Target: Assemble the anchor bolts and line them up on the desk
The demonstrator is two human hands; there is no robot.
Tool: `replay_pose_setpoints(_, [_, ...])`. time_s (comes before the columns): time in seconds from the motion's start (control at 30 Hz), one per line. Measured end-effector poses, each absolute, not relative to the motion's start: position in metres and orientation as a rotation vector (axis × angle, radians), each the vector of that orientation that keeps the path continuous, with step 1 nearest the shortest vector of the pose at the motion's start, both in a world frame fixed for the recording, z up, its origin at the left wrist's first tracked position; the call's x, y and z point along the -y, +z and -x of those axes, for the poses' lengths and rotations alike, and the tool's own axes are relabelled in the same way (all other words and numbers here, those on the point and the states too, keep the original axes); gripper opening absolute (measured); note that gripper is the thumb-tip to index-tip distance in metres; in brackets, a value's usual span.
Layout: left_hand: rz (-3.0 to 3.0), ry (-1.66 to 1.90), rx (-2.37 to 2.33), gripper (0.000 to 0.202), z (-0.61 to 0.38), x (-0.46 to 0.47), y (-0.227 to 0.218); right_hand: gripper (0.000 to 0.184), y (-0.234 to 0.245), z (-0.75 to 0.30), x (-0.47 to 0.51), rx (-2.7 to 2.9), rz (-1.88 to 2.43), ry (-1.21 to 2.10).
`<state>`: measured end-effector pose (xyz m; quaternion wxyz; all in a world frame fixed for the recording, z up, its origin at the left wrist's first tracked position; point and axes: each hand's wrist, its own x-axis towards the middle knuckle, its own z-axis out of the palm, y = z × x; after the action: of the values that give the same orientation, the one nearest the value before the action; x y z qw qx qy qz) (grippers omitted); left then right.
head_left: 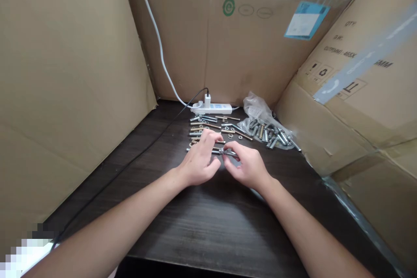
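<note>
My right hand (248,164) has its thumb and forefinger closed on a silvery metal bolt (232,153), close to a nut (222,150) around it. On the other side, my left hand (201,160) arches over a long metal rod (215,152), its thumb and forefinger apart. The rod's far left end shows past that hand; the middle is hidden under the fingers. Just beyond both hands lie rows of bolts and sleeves (205,125), silver and brass-coloured, with loose washers (230,136) among them.
A clear plastic bag (259,106) with several bolts (270,134) spilling out lies at the back right. Behind the rows stands a white power strip (218,108) with a plugged-in adapter. A black cable (137,155) crosses the dark table (208,226). Cardboard walls (182,43) enclose three sides.
</note>
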<state>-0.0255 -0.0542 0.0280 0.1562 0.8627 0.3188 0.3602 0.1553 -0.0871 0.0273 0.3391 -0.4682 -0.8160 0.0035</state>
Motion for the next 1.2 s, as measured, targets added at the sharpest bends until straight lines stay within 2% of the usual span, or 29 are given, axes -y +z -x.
replay_pose_setpoints(0.07, [-2.472, 1.037, -0.918, 0.034, 0.0261, 0.0542, 0.0291, 0.014, 0.0280, -0.1548, 0.0872, 2.122, 1.218, 0.016])
replay_pose_setpoints(0.23, [-2.458, 0.890, -0.893, 0.015, 0.0255, 0.0535, 0.0314, 0.014, 0.0291, -0.1547, 0.0860, 2.117, 1.205, 0.005])
replay_pose_setpoints(0.37, [-2.446, 0.856, -0.908, 0.013, 0.0243, 0.0544, 0.0314, 0.015, 0.0283, -0.1558, 0.0847, 2.125, 1.200, -0.051])
replay_pose_setpoints(0.7, [-2.532, 0.726, -1.022, 0.036, 0.0238, 0.0485, 0.0290, 0.014, 0.0259, -0.1523, 0.0858, 2.157, 1.187, -0.024])
replay_pose_setpoints(1.2, [-2.518, 0.732, -1.011, 0.032, 0.0241, 0.0481, 0.0275, 0.013, 0.0269, -0.1518, 0.0865, 2.171, 1.189, 0.010])
